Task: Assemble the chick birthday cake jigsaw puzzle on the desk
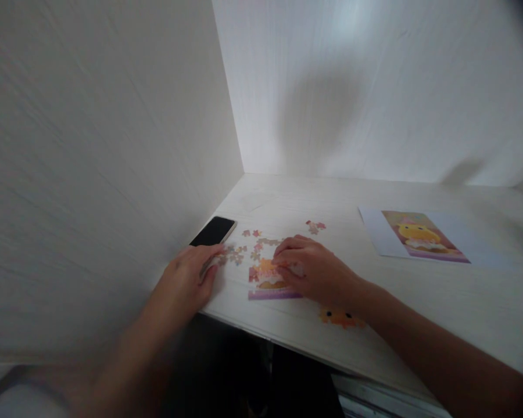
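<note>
A partly joined jigsaw puzzle (272,294) lies near the table's front edge, showing a yellow-orange figure and a purple lower border. My right hand (311,268) is bent over its right side, fingers pinched on what looks like a puzzle piece, mostly hidden by the fingers. My left hand (187,277) rests at the table's left edge, thumb and index finger apart, beside loose puzzle pieces (236,253). Under my right forearm lies a joined orange puzzle section with dark eyes (340,317).
A dark-screened phone (213,231) lies beyond my left hand by the side wall. A few loose pieces (315,226) sit farther back. On the right is a paper sheet with a printed picture (422,235) of a yellow toy. White panels (375,87) enclose the table's left and back.
</note>
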`<move>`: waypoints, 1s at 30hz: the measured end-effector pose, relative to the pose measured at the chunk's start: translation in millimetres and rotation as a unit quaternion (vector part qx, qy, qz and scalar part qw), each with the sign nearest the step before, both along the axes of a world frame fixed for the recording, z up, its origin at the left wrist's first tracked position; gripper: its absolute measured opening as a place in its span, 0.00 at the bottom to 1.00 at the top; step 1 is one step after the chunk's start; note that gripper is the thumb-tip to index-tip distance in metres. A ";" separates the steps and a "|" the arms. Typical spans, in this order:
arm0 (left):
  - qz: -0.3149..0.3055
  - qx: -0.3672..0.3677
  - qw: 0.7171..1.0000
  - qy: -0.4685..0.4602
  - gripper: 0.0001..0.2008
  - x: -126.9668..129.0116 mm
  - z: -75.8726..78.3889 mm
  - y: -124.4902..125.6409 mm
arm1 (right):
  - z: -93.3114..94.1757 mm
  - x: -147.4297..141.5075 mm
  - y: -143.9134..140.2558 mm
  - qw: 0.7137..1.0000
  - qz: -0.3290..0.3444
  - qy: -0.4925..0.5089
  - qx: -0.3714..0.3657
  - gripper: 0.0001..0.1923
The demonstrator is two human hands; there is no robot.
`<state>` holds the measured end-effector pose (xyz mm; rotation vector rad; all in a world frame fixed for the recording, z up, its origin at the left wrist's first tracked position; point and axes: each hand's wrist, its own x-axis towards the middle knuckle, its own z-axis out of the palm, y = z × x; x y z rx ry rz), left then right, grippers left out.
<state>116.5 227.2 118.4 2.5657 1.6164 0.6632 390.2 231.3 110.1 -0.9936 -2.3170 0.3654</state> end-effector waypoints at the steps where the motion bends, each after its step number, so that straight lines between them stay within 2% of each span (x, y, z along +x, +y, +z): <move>1: 0.006 -0.014 1.000 0.008 0.16 -2.0 0.4 0.2 | 1.1 0.7 0.5 1.000 -0.019 0.017 0.011 0.08; 5: 0.009 -0.045 0.998 0.034 0.17 -0.3 0.7 -6.0 | 4.8 4.6 2.8 0.992 -0.083 0.069 0.059 0.07; 9: -0.001 -0.048 0.998 0.027 0.16 3.2 2.0 -10.9 | 5.7 7.6 4.5 0.986 -0.123 0.089 0.071 0.08; 14: 0.007 -0.039 0.999 -0.008 0.17 -2.0 2.2 -9.3 | 5.4 10.8 6.2 0.982 -0.136 0.099 0.081 0.08; 23: 0.007 -0.073 0.997 0.014 0.17 2.2 2.5 -9.3 | 6.3 16.1 9.8 0.978 -0.148 0.116 0.085 0.08; 26: -0.004 -0.068 0.997 0.037 0.17 5.1 5.4 -11.1 | 5.2 22.6 14.6 0.972 -0.173 0.124 0.095 0.08; 30: -0.019 -0.070 0.995 0.062 0.10 10.5 11.4 -14.4 | 0.2 39.3 26.4 0.959 -0.228 0.132 0.102 0.09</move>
